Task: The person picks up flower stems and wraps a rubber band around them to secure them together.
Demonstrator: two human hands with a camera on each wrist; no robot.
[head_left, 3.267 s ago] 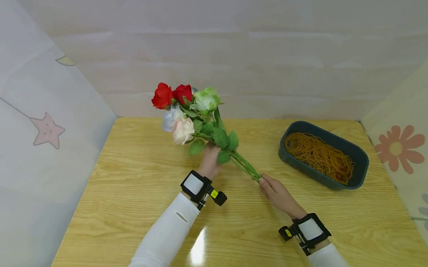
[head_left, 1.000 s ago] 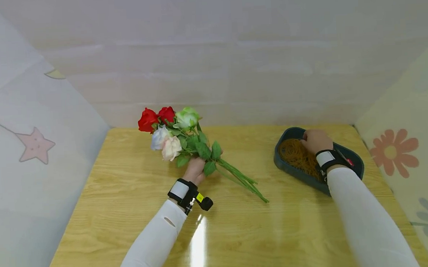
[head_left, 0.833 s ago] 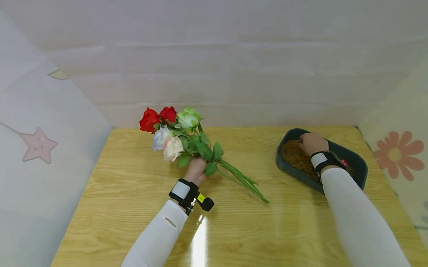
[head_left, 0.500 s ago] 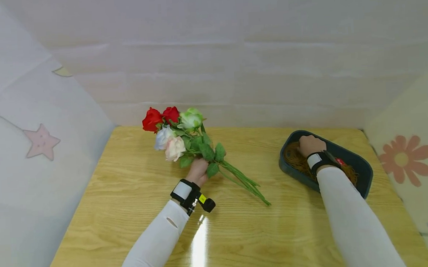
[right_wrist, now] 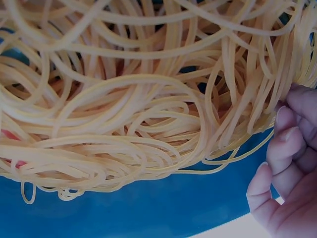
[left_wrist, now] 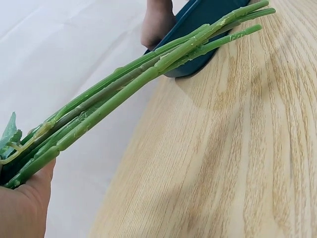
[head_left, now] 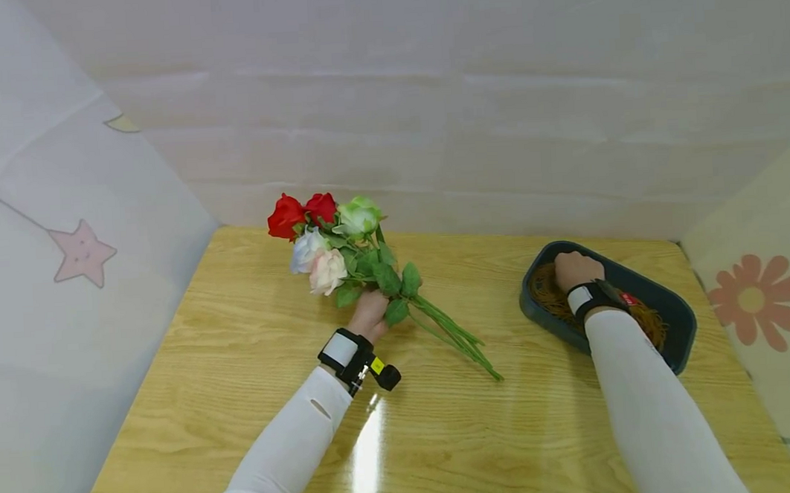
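Pale fabric walls printed with a star and flowers are closing in the light wooden surface [head_left: 256,403] I am working over. My left hand [head_left: 370,315] is gripping the bunch of artificial roses with red, white, pink and green heads [head_left: 341,242] by the upper stems, just below the leaves, left of centre, heads pointing to the far left; the long green stems [left_wrist: 148,74] are running bare and unbound toward the near right. My right hand [head_left: 573,268] is reaching into the dark teal oval plastic tray [head_left: 674,336] on the right, its curled fingers [right_wrist: 285,163] touching the heap of tan rubber bands [right_wrist: 138,94]; I cannot tell whether this grip is pinching a band. I am judging the gathering done, while a band is not yet picked out or wound round the stems.
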